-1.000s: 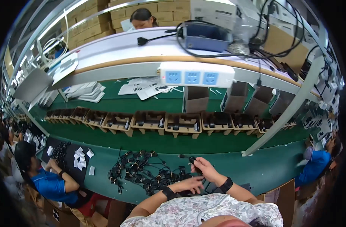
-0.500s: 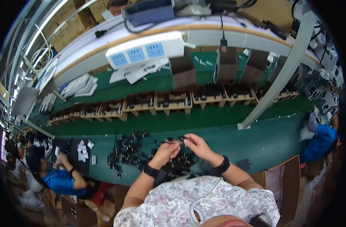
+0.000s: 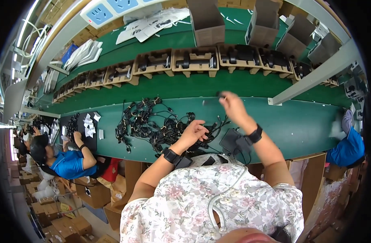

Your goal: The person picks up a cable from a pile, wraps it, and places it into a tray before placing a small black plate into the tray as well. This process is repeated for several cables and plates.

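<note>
Head view: from where I stood, two bare hands were busy above a green tabletop (image 3: 290, 125), a black strap around each wrist.
Left hand (image 3: 196, 133): it hung slack over the right end of the cable heap, fingers half curled and parted; whether they touched the cables I could not tell.
Right hand (image 3: 233, 106): it was farther out, by the far edge of the tabletop, thumb and fingers pinching a dark piece (image 3: 222, 95) too blurred to make out.
Black cables (image 3: 138, 117): they lay in a tangled heap on the tabletop, spreading from the left hand toward the left, some bundled with pale ties.
Dark flat thing (image 3: 230, 139): it rested near the front edge, close to the right forearm.
Brown trays (image 3: 201, 69): a long row stood beyond the tabletop on a darker green strip, with black parts inside.
Grey boxes (image 3: 205, 30): these stood upright behind the trays, toward the right.
White sheets (image 3: 153, 26): they lay loosely spread behind the trays, left of the boxes.
Left-side co-worker (image 3: 74, 164): this person, in a blue shirt, was at a dark mat (image 3: 93, 143) bearing white pieces (image 3: 89, 126).
Right-side co-worker (image 3: 347, 148): a blue shirt showed at the tabletop's far right end.
</note>
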`<action>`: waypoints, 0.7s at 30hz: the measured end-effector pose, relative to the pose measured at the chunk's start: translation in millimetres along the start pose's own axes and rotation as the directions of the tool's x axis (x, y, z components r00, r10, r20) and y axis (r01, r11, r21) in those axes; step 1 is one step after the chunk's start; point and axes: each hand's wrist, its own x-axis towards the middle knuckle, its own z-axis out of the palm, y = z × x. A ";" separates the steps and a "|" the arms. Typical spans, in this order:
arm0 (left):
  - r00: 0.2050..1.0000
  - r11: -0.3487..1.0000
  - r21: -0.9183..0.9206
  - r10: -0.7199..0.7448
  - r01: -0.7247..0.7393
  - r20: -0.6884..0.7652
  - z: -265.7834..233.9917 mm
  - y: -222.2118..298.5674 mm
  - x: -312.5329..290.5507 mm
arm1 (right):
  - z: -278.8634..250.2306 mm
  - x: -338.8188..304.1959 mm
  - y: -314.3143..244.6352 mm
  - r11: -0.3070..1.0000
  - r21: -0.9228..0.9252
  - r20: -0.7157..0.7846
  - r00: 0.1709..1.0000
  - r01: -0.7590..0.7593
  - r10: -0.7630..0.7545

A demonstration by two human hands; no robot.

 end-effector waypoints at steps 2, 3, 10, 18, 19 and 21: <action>0.999 1.000 0.016 -0.026 0.026 -0.030 -13.3 -8.3 -4.4 | -8.9 35.2 30.0 0.997 -0.069 -0.145 0.989 0.024 -0.034; 0.998 0.999 0.021 -0.037 0.038 -0.053 -20.5 -14.3 -6.6 | -12.3 54.9 43.3 0.995 -0.101 -0.189 0.982 -0.010 -0.010; 0.963 0.991 -0.087 -0.117 0.098 -0.244 -50.2 -54.0 -25.0 | -24.0 177.0 99.3 0.692 -0.714 -0.004 0.987 0.108 -0.159; 0.932 0.984 -0.160 -0.135 0.085 -0.337 -54.8 -76.4 -28.9 | 28.4 229.6 170.8 0.342 -0.873 0.251 0.922 0.347 -0.294; 0.931 0.985 -0.150 -0.129 0.082 -0.343 -55.3 -77.3 -28.6 | 37.8 229.4 173.9 0.347 -0.869 0.256 0.920 0.353 -0.295; 0.922 0.981 -0.170 -0.146 0.089 -0.358 -54.1 -83.2 -32.2 | 58.7 227.4 179.1 0.584 -0.810 0.038 0.998 0.056 -0.044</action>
